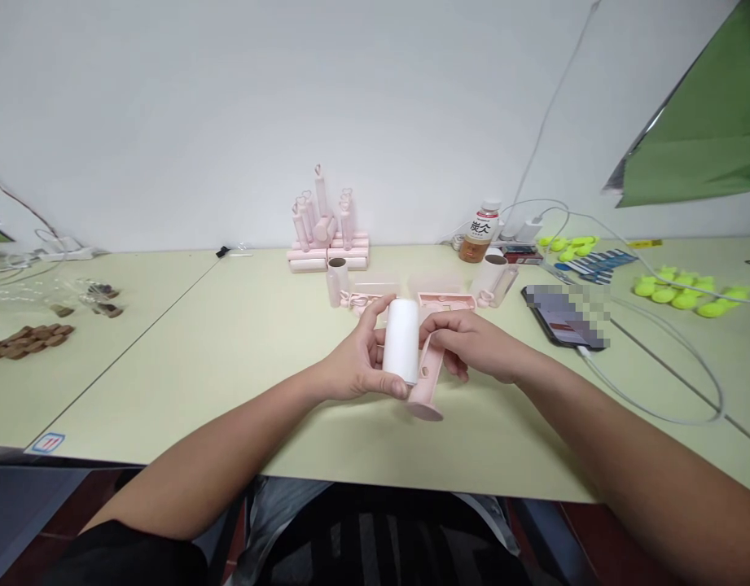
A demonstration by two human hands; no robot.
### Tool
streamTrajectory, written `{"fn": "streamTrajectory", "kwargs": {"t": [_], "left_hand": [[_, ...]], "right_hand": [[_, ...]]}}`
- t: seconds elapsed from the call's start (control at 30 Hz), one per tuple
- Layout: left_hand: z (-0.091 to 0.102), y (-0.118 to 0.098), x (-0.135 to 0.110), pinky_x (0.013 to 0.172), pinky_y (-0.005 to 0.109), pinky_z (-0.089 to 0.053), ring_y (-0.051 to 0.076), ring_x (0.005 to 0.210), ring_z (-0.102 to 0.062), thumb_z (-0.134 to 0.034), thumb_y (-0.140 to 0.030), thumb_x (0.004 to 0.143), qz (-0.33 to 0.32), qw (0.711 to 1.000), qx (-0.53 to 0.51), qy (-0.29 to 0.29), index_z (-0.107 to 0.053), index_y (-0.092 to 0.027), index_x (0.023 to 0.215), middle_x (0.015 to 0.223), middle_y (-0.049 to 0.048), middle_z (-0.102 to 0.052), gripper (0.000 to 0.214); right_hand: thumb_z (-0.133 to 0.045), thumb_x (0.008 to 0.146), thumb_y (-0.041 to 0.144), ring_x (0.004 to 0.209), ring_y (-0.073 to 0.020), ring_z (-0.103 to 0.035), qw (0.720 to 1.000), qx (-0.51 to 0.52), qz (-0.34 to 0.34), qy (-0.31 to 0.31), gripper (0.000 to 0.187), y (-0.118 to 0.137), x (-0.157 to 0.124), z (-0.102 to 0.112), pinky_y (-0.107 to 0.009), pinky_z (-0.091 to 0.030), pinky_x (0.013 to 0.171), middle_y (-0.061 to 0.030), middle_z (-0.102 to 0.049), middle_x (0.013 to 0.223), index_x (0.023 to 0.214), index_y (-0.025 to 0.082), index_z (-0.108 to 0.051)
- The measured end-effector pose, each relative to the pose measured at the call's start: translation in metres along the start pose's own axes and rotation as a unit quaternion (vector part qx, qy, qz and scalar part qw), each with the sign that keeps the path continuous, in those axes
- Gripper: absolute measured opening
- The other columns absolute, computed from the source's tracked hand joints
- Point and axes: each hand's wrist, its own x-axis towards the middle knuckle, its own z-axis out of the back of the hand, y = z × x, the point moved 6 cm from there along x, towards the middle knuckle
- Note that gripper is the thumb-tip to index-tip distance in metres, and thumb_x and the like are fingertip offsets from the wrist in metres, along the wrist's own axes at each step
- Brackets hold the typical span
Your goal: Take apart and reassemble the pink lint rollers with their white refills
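Note:
My left hand (356, 362) is closed around a white cylindrical roll (401, 340), thumb under its lower end and fingers behind it. My right hand (472, 342) grips a pink handle piece (427, 387) that sits right beside the roll and points down toward the pale green table (228, 366). Both hands hover just above the table in front of me. Whether the roll sits on the handle I cannot tell.
Pink roller parts (329, 236) are stacked at the back, with loose tubes and pink frames (448, 299) just beyond my hands. A drink bottle (480, 232), a phone (563, 317) on a white cable, yellow-green pieces (686, 293) at right, brown pieces (26, 340) at left.

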Motion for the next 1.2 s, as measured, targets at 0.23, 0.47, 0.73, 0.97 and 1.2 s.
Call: {"fn": "streamTrajectory", "kwargs": {"t": [0.23,0.47,0.73,0.97,1.2], "left_hand": [[-0.002,-0.004,-0.001,0.079,0.032,-0.05,0.022,0.094,-0.066,-0.09,-0.027,0.06,-0.04,0.999,-0.003,0.013,-0.002,-0.039,0.152,0.113,0.0087,-0.065,0.128],[0.002,0.001,0.001,0.079,0.033,-0.05,0.021,0.09,-0.065,-0.091,-0.037,0.056,-0.034,0.999,-0.009,-0.002,-0.008,-0.038,0.152,0.113,0.0078,-0.063,0.127],[0.002,0.0,0.001,0.069,0.029,-0.05,0.018,0.082,-0.064,-0.089,-0.037,0.06,-0.028,1.0,0.005,0.007,-0.005,-0.035,0.152,0.11,0.0092,-0.063,0.124],[0.006,-0.002,0.001,0.072,0.031,-0.052,0.021,0.088,-0.066,-0.089,-0.035,0.061,-0.026,0.999,0.034,-0.019,-0.007,-0.035,0.152,0.112,0.0098,-0.062,0.123],[0.006,-0.004,0.001,0.06,0.024,-0.05,0.015,0.074,-0.063,-0.084,-0.04,0.067,-0.014,0.998,0.048,-0.035,-0.008,-0.032,0.152,0.098,0.0045,-0.063,0.114]], "right_hand": [[-0.051,0.085,0.028,0.04,-0.0114,-0.052,0.999,0.031,0.015,-0.03,0.013,-0.001,0.005,-0.002,-0.022,-0.043,0.036,0.0011,-0.058,0.053,0.075,0.019,-0.053],[-0.053,0.079,0.019,0.04,-0.0089,-0.049,0.994,0.094,0.016,0.051,0.008,-0.001,0.0,-0.012,-0.021,-0.044,0.036,0.0032,-0.057,0.057,0.086,0.019,-0.057],[-0.079,0.073,0.036,0.048,-0.0081,-0.055,0.977,0.187,0.031,0.097,0.035,0.001,0.002,-0.006,-0.019,-0.051,0.041,0.0021,-0.062,0.067,0.095,0.018,-0.058],[-0.085,0.066,0.031,0.047,-0.0073,-0.058,0.955,0.265,0.041,0.125,0.046,0.002,0.0,-0.003,-0.018,-0.052,0.043,0.0023,-0.064,0.068,0.1,0.017,-0.058],[-0.081,0.071,0.031,0.044,-0.0054,-0.056,0.94,0.328,0.043,0.085,0.031,0.001,0.006,0.0,-0.015,-0.054,0.04,0.002,-0.063,0.068,0.087,0.014,-0.061]]}}
